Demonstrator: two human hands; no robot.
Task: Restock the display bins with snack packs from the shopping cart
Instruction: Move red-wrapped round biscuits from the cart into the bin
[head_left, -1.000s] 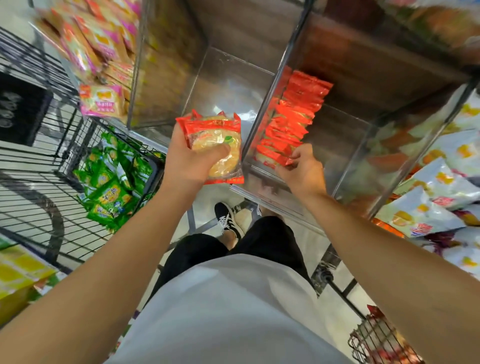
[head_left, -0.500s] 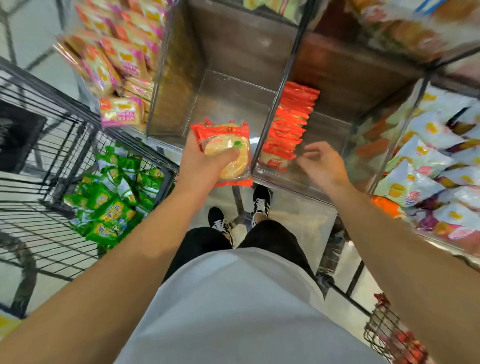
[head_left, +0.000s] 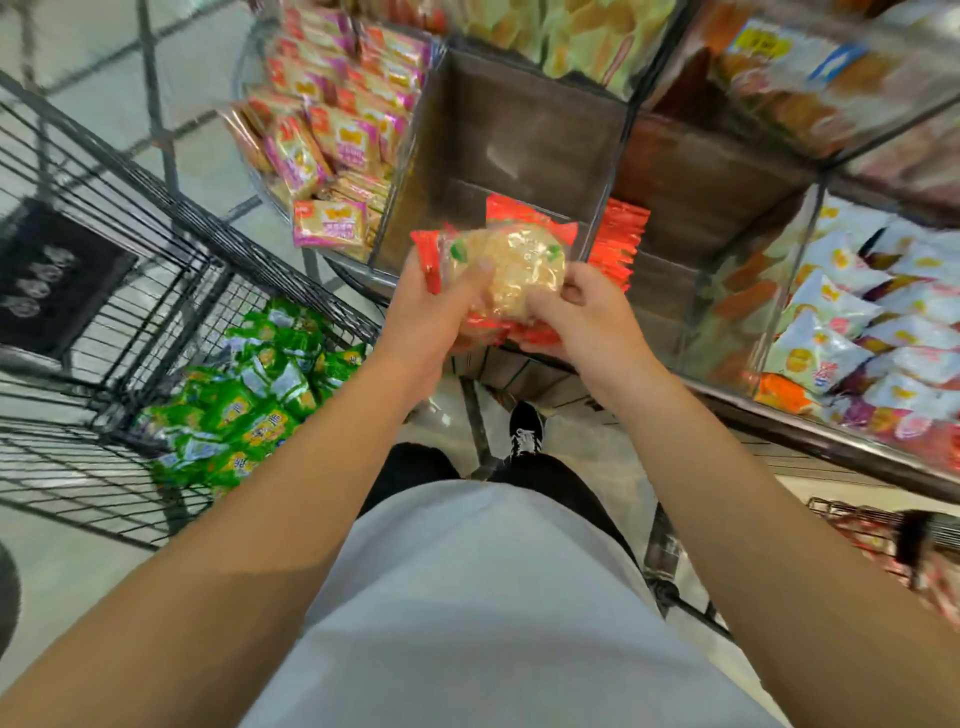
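Hands: left hand (head_left: 423, 317) + right hand (head_left: 582, 317) grip | glossy crinkled snack pack (head_left: 511, 260)

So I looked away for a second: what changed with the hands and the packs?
The right hand left the row of red packs in the bin and came across to grip the red snack packs together with the left hand. The left hand's grip is unchanged; the green packs remain in the cart.
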